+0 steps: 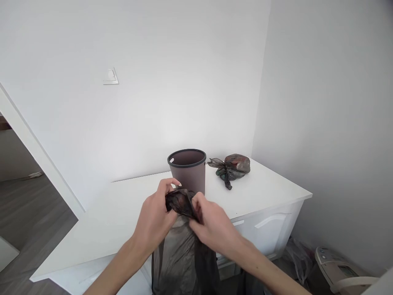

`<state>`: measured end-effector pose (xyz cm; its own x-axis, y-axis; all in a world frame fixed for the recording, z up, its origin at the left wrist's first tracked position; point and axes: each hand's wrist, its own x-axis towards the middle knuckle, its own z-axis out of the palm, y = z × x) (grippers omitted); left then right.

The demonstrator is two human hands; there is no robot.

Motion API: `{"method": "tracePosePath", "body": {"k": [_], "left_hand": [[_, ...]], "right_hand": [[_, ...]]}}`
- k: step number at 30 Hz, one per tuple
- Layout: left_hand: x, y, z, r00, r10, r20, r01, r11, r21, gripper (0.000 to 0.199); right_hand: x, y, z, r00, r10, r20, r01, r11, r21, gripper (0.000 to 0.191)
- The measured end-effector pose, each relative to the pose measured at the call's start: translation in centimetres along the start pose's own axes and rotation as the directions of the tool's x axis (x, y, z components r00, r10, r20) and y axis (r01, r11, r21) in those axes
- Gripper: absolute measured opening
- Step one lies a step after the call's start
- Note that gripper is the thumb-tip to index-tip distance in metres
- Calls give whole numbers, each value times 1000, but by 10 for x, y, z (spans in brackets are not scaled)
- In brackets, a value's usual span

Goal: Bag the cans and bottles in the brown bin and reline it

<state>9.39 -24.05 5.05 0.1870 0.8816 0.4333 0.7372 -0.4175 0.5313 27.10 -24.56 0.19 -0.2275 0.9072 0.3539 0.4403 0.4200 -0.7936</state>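
Note:
A thin dark garbage bag [181, 256] hangs in front of the cabinet, its top edge bunched between my two hands. My left hand [156, 213] pinches the left side of the bag's mouth, and my right hand [211, 223] grips the right side. Just behind them on the white top stands a brownish-mauve trash bin [192, 178] with a dark rim and a handle hole; its lower front is hidden by my hands and the bag. To the right of the bin lies a knotted, filled dark bag [236, 166].
The white cabinet [270, 184] has a corner jutting out at the right. Below it on the floor are a clear plastic bag [299, 260] and a light-coloured appliance [337, 268]. A light switch [111, 76] is on the wall, and a doorway opens at the left.

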Motion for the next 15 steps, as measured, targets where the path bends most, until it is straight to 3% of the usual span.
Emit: {"method": "tracePosePath", "body": {"k": [4,8,12,15], "left_hand": [[-8,-39,-16,989,146,30,-146,904,401,44],[-6,-90,-34,995,94,15,-86,810,580,61],[7,-124,-59,992,-23,-123,86,839,537,65],[17,-124,-72,974,-202,-104,225,922,315,58]], "right_hand": [[1,17,-26,985,-39,-168,23,995,-96,23],[-16,23,-68,961,-93,-260,34,974,-226,22],[-32,35,-101,943,-98,-318,-12,944,-329,22],[-41,41,-110,916,-101,-387,-59,923,-381,23]]}}
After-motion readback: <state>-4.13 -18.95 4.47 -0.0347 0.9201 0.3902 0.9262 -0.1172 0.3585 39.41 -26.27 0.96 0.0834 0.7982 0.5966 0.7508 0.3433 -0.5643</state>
